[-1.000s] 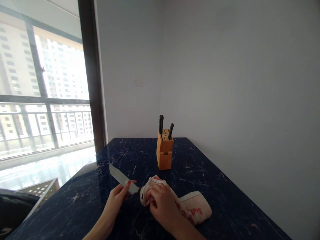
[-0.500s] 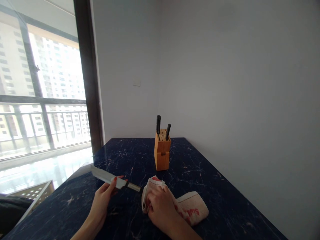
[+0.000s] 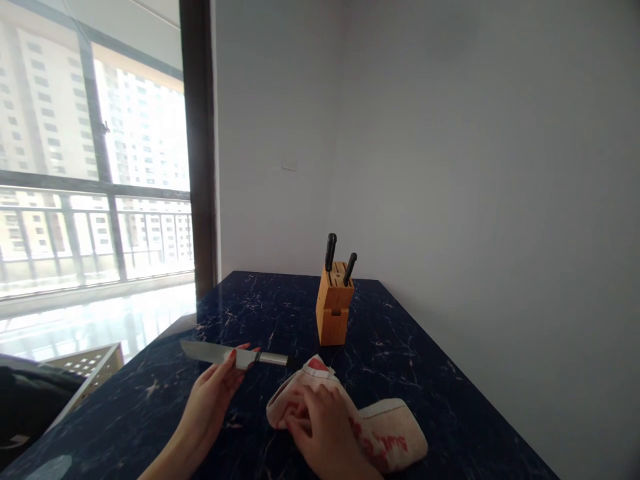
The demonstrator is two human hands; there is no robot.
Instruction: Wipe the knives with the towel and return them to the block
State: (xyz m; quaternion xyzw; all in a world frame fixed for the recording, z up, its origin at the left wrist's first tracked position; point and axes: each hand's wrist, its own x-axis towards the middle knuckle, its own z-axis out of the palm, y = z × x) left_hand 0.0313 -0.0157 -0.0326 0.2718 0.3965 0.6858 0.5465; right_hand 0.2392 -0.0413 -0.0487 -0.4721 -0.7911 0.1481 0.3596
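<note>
My left hand (image 3: pixel 219 381) is closed on a kitchen knife (image 3: pixel 205 351), gripping it by the blade near the handle. The blade points left and the silver handle, with a dark end, points right. My right hand (image 3: pixel 320 413) pinches a pale cloth (image 3: pixel 395 433) with red printing, just below the handle's end. Part of the cloth bunches up around my fingers, and the rest lies on the table to the right. Beyond the cloth stands a wooden knife block (image 3: pixel 333 320) with two black-handled knives in its top.
The dark blue marbled table (image 3: pixel 270 307) reaches to the walls at the back. At the lower left, a chair (image 3: pixel 95 373) with a perforated panel and something dark on it stands beside the table edge. A large window (image 3: pixel 145 147) is at the left.
The knife has turned closer to level, and its handle end now sits clear above the cloth in my right hand. That hand has moved slightly down with the cloth. The view has shifted left.
</note>
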